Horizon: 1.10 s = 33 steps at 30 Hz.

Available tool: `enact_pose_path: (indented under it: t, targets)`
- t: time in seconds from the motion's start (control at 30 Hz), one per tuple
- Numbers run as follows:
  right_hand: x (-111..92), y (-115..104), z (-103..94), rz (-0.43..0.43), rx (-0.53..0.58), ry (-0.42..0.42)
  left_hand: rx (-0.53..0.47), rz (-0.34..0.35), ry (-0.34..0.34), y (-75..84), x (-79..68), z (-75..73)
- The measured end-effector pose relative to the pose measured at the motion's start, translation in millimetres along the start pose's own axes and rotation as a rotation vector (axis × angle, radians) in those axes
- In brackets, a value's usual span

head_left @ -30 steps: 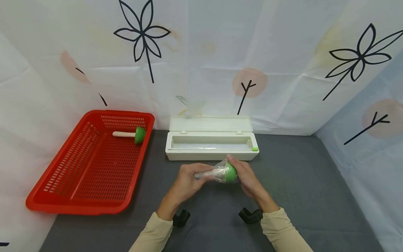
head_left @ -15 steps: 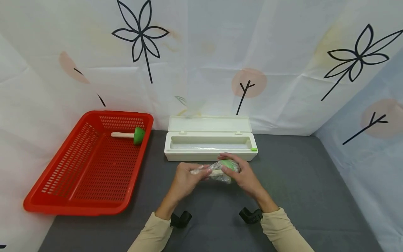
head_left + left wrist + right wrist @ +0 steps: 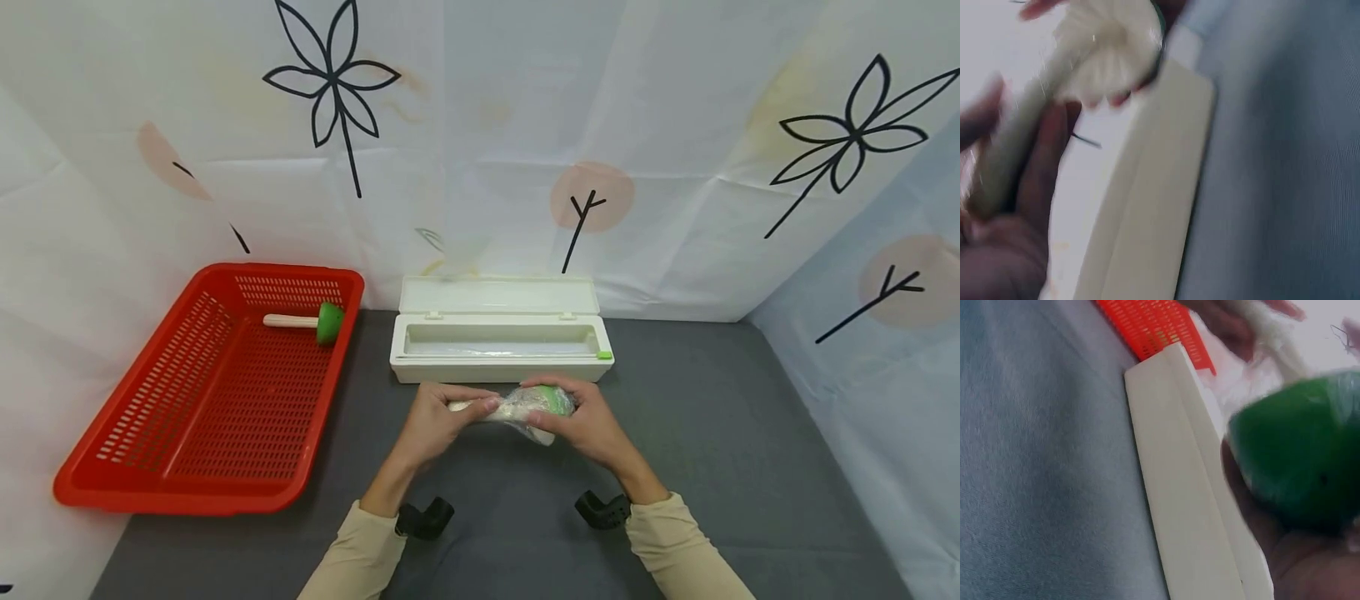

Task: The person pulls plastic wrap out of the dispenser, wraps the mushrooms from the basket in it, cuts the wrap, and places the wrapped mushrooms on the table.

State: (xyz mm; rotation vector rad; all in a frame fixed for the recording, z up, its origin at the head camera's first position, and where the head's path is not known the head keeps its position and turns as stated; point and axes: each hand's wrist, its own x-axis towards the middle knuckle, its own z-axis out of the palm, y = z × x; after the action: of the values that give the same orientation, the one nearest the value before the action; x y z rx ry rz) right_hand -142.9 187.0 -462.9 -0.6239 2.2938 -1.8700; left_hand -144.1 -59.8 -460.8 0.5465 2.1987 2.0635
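Between both hands is a toy mushroom (image 3: 557, 400) with a green cap and pale stem, covered in crinkled clear film. My left hand (image 3: 433, 423) pinches the stem end between thumb and fingers. Around the cap curl the fingers and thumb of my right hand (image 3: 592, 427). Ribbed gills show under the cap of the mushroom (image 3: 1107, 56) in the left wrist view. The right wrist view shows the rounded green cap (image 3: 1297, 447) in the palm. Just beyond the hands stands a white film dispenser box (image 3: 480, 372), its lid raised.
At left sits a red slotted basket (image 3: 303, 467) holding another green-capped mushroom (image 3: 327, 323) at its far right. A grey cloth (image 3: 720, 433) covers the table. Patterned white fabric (image 3: 480, 150) hangs behind and to the sides.
My right hand has gone from touching the cap's edge to wrapping round it, pressing film toward the stem. The cap has tipped slightly. My left hand stays on the stem.
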Motion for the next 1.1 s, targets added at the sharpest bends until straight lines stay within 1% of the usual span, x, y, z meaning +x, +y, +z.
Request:
enact_pose_path:
  t: [0.03, 0.1, 0.13, 0.17, 0.23, 0.3, 0.33, 0.4, 0.43, 0.5, 0.53, 0.57, 0.6, 0.67, 0.73, 0.77, 0.8, 0.83, 0.9, 1.0, 1.07, 1.1]
  targets:
    - [0, -1, -0.4, 0.014, 0.005, 0.009, 0.013, -0.007, -0.016, 0.4, -0.2, -1.0]
    - [0, -1, -1.9, 0.033, 0.011, 0.005, 0.051, 0.019, -0.044, 0.3, -0.6, -2.1]
    - [1, -1, -2.5, 0.019, 0.018, -0.008, 0.041, 0.022, -0.047, 0.4, -0.7, -2.4]
    - [1, -1, -3.0, 0.015, 0.028, -0.016, 0.010, 0.007, -0.046, 0.8, -0.7, -2.7]
    - [1, -1, -3.3, 0.001, 0.034, -0.035, -0.079, -0.053, -0.034, 1.0, 0.1, -2.5]
    - [2, 1, -2.2, -0.012, 0.043, -0.027, -0.212, -0.148, -0.004, 0.6, 1.0, -1.2]
    - [2, 1, -0.7, -0.008, 0.048, -0.006, -0.274, -0.195, 0.014, 0.8, 0.9, -0.2]
    - [3, 1, 3.4, 0.019, 0.067, 0.065, -0.362, -0.272, 0.043, -0.1, -0.2, 3.7]
    - [4, 2, 5.6, 0.025, 0.093, 0.102, -0.401, -0.303, 0.053, -0.1, -1.0, 6.7]
    - [6, 2, 10.6, 0.024, 0.158, 0.188, -0.445, -0.337, 0.046, -1.2, -3.1, 13.2]
    - [8, 1, 12.9, 0.027, 0.190, 0.237, -0.440, -0.348, 0.024, -1.2, -4.5, 16.5]
    - [10, 0, 15.0, 0.035, 0.222, 0.285, -0.407, -0.349, -0.012, -1.0, -5.9, 19.7]
    - [12, -1, 16.6, 0.045, 0.252, 0.329, -0.340, -0.333, -0.056, -0.5, -7.3, 22.6]
    - [15, -3, 17.8, 0.087, 0.305, 0.394, -0.142, -0.268, -0.139, 0.9, -10.0, 28.3]
    - [16, -4, 16.7, 0.137, 0.347, 0.412, 0.034, -0.202, -0.184, 3.1, -11.7, 31.6]
    - [16, -5, 15.5, 0.157, 0.357, 0.400, 0.109, -0.174, -0.191, 4.0, -12.2, 31.9]
    - [16, -6, 13.7, 0.170, 0.358, 0.377, 0.150, -0.151, -0.188, 5.1, -12.1, 31.1]
    - [14, -6, 11.4, 0.176, 0.353, 0.343, 0.167, -0.137, -0.172, 6.0, -11.7, 29.3]
    - [11, -6, 5.7, 0.157, 0.289, 0.260, 0.136, -0.108, -0.109, 7.8, -9.3, 22.8]
    - [5, -6, -2.6, 0.107, 0.203, 0.105, 0.048, -0.062, 0.033, 11.1, -3.7, 10.6]
    - [2, -7, -6.2, 0.071, 0.180, 0.017, 0.011, -0.047, 0.097, 12.7, -0.1, 3.8]
    - [1, -7, -7.1, 0.056, 0.192, -0.017, -0.017, -0.047, 0.111, 13.2, 1.4, 1.4]
